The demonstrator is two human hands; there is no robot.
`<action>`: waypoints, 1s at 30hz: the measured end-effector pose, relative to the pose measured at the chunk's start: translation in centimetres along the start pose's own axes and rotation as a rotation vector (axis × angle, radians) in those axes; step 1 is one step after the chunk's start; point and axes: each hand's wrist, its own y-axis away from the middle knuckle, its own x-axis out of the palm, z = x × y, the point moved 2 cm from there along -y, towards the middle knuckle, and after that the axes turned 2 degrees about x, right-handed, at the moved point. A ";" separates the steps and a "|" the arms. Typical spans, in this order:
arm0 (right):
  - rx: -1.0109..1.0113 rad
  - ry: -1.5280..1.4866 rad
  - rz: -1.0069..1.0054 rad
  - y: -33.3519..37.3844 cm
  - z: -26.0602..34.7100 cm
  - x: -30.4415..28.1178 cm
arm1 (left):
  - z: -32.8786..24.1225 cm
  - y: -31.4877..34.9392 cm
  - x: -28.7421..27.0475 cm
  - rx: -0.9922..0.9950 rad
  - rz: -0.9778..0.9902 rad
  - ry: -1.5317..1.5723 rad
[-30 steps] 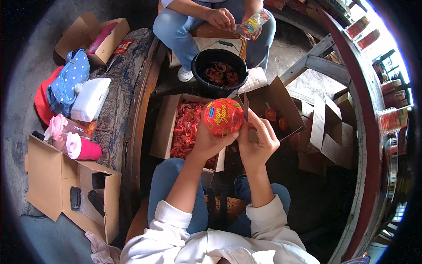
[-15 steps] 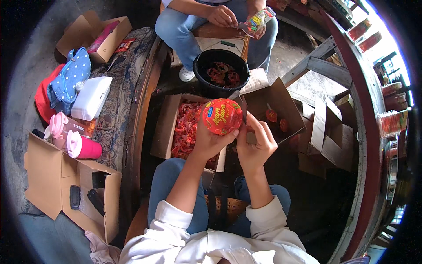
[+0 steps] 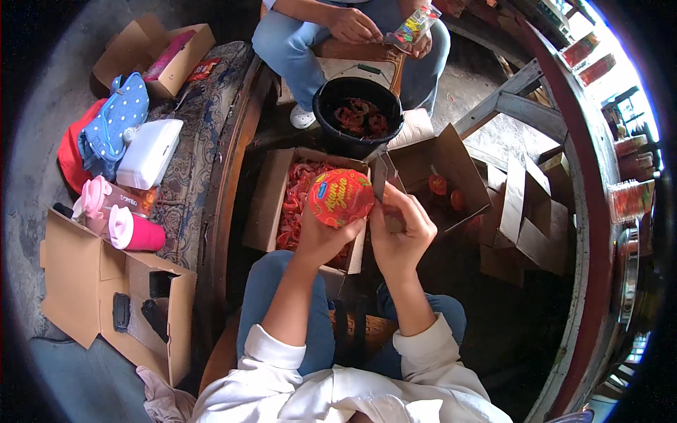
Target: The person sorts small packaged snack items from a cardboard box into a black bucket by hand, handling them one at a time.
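Observation:
My left hand (image 3: 321, 243) is wrapped round a round tub with a printed red lid (image 3: 341, 197). The lid faces up, tilted toward me; the hand covers most of the tub's sides. Just right of it, my right hand (image 3: 403, 236) is closed, thumb and fingers pinching a thin, flat, dark blade-like strip (image 3: 380, 178) that points away from me. Its exact kind is unclear. Below the hands stands an open cardboard box (image 3: 266, 201) filled with red plastic scraps (image 3: 293, 211).
Ahead is a black bucket (image 3: 326, 134) with red scraps inside. Across from me a seated person (image 3: 356, 27) holds a clear printed packet (image 3: 415, 28). Another open box (image 3: 469, 173) stands right, before a wooden frame (image 3: 518, 106). A pink tumbler (image 3: 144, 231) lies on the left bench.
The tub has moved slightly left and nearer to me, away from the strip. My right hand has shifted slightly left. The strip leans differently.

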 end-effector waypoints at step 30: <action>-0.328 0.170 -0.255 0.5 1.6 -0.3 | 0.6 -1.0 -1.0 0.004 -0.080 -0.087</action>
